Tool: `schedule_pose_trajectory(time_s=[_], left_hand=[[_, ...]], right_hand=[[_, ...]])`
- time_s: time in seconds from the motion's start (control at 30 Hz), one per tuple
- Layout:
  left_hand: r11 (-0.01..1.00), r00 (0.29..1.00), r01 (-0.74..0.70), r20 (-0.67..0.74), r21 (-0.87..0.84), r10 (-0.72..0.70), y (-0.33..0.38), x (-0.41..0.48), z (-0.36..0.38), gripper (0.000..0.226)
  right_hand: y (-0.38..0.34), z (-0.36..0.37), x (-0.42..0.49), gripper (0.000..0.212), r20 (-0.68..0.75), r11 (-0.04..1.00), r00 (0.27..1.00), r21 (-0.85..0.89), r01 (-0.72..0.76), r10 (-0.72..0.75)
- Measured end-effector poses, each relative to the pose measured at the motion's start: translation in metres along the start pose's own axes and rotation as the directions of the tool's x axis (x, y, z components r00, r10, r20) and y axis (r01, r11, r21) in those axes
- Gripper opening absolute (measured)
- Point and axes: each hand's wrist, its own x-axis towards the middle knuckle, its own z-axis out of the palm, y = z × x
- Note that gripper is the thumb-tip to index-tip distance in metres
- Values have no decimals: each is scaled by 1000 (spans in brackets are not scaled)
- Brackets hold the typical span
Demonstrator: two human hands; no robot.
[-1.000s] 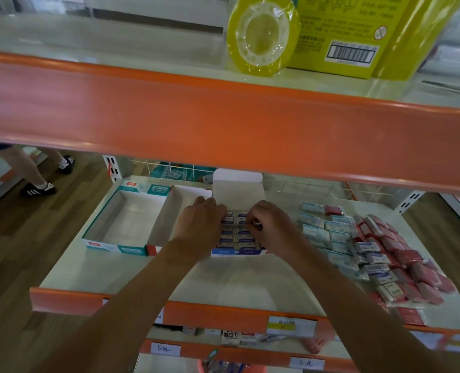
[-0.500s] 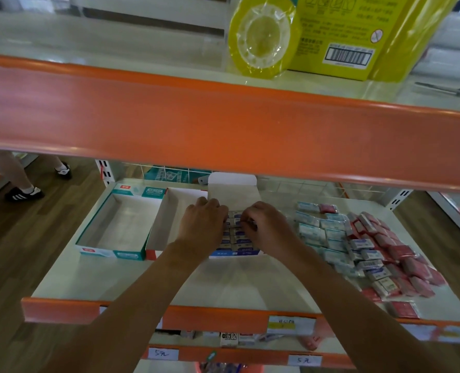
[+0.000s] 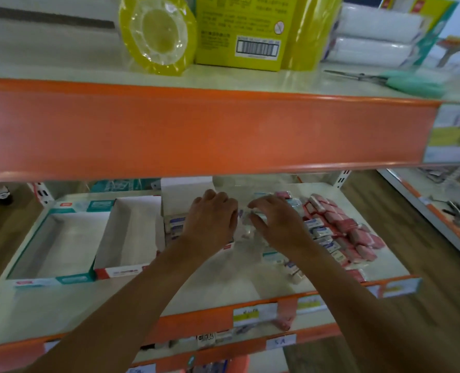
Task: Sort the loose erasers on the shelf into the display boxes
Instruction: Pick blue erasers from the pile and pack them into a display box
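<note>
Head view: over the part-filled display box [image 3: 180, 195], left hand [image 3: 210, 219] curls its fingers, hold unclear, right hand [image 3: 277, 226] pinches a blurred eraser [image 3: 250, 218]; empty boxes [image 3: 72, 279] left of it, loose erasers [image 3: 341, 227] right.

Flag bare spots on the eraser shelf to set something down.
Bare: front shelf strip between the boxes' fronts and the orange rail. The teal box and red-trimmed box are empty too. Crowded: right side, loose erasers heaped beside the right hand.

Dim, motion-blurred; wide-angle bowing at edges.
</note>
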Motion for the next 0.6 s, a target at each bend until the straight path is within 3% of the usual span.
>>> schedule_pose_trajectory(time_s=[0.13, 0.33, 0.6], left_hand=[[995, 997, -70, -24, -68, 69, 32, 15, 9, 21], [984, 989, -131, 54, -125, 138, 71, 28, 26, 19], [966, 984, -93, 124, -242, 126, 99, 31, 42, 18]], right_hand=[[28, -21, -18, 21, -18, 995, 998, -70, -66, 65], [65, -44, -42, 25, 24, 981, 989, -132, -140, 144], [91, -61, -64, 21, -11, 990, 995, -99, -98, 97]])
